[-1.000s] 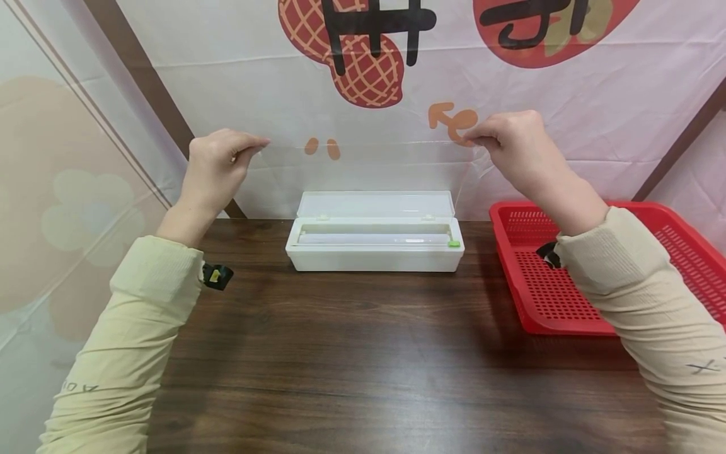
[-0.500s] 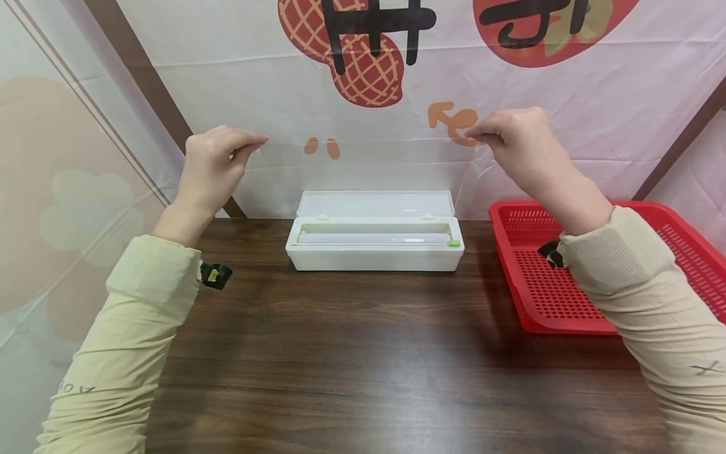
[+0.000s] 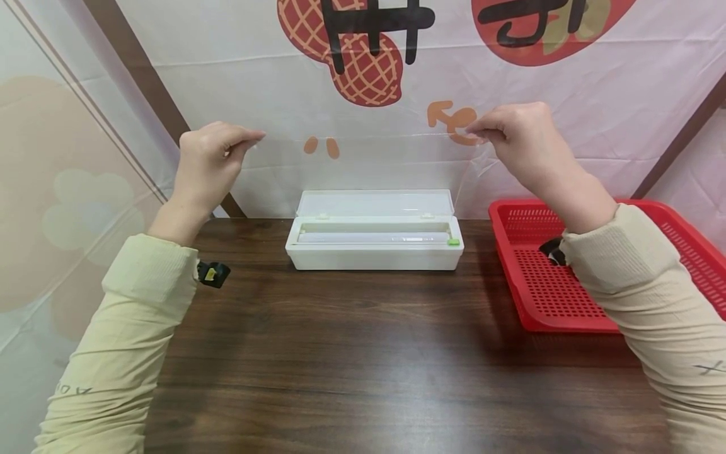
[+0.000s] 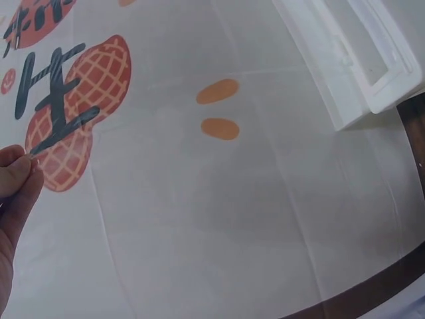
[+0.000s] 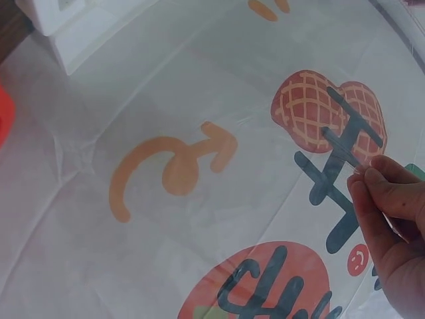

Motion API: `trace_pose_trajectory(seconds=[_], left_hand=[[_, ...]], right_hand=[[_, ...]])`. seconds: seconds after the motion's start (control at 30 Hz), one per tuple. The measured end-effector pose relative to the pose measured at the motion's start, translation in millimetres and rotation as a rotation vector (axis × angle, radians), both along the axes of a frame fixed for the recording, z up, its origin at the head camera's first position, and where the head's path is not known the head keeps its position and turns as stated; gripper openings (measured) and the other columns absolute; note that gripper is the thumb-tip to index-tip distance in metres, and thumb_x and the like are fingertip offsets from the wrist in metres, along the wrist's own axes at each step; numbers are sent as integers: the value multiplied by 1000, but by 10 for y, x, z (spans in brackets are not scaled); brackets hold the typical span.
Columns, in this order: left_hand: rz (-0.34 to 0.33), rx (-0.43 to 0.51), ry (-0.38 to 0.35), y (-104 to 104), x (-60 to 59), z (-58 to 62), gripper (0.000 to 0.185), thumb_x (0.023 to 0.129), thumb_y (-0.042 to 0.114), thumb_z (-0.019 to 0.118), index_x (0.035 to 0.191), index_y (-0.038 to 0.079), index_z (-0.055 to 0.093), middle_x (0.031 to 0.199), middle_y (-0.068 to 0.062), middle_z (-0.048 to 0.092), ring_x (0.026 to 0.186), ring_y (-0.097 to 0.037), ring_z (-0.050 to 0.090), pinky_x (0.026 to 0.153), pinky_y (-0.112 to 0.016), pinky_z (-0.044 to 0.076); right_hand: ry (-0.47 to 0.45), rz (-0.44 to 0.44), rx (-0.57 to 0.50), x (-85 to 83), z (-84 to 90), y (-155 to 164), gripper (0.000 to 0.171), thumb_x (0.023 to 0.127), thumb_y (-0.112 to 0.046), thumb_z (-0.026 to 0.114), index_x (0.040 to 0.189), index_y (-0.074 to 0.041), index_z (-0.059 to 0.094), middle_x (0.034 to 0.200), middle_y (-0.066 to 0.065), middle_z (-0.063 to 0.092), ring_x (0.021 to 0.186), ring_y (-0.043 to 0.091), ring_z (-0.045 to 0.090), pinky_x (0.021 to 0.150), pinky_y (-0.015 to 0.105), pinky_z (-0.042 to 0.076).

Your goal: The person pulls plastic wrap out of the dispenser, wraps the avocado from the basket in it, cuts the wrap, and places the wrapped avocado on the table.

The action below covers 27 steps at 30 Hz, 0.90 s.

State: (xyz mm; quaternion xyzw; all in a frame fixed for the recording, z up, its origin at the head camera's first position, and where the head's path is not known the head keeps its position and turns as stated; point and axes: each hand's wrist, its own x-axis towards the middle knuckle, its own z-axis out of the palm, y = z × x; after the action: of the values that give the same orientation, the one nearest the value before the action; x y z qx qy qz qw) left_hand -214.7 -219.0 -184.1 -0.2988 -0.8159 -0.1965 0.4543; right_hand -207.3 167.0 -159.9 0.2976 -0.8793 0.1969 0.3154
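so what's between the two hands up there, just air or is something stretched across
A sheet of clear cling film is stretched between the left hand and the right hand, each pinching a top corner. The head view shows it above the open white dispenser box.

white dispenser box [image 3: 374, 246], red perforated basket [image 3: 544, 284]

My view takes in a dark brown wood-grain table [image 3: 363, 366] set against a pale fabric backdrop [image 3: 567, 126] creased with fold lines. The cloth is printed with a red latticed peanut [image 3: 363, 69] crossed by black lettering, a second red shape [image 3: 544, 31] at upper right, and a small orange arrow [image 3: 448, 116]. Brown diagonal bands [image 3: 136, 69] run down both sides. Even, soft light falls across the tabletop, leaving a faint sheen.
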Motion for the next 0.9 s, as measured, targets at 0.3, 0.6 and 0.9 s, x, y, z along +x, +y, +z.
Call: trace_pose_trajectory(seconds=[0.3, 0.6, 0.9], left_hand=[[-4, -33, 23, -32, -11, 24, 8, 80, -5, 64, 83, -4, 71, 77, -17, 68, 60, -22, 55, 58, -6, 28], [1, -27, 40, -31, -3, 47, 8, 80, -5, 64, 82, -5, 71, 76, -18, 68, 60, -24, 56, 59, -5, 28], [11, -34, 44, -36, 27, 75, 8, 82, -3, 64, 83, -3, 72, 77, -17, 68, 62, -24, 57, 61, -5, 29]], right_hand=[[7, 4, -5, 8, 25, 0, 13, 83, 4, 61, 90, 2, 72, 86, 16, 69, 80, 27, 64, 75, 40, 51], [30, 13, -15, 32, 37, 11, 15, 83, 6, 61, 90, 1, 72, 87, 15, 69, 81, 27, 65, 76, 40, 51], [35, 15, -27, 57, 51, 12, 15, 82, 5, 61, 91, 0, 72, 88, 15, 69, 82, 27, 65, 77, 40, 51]])
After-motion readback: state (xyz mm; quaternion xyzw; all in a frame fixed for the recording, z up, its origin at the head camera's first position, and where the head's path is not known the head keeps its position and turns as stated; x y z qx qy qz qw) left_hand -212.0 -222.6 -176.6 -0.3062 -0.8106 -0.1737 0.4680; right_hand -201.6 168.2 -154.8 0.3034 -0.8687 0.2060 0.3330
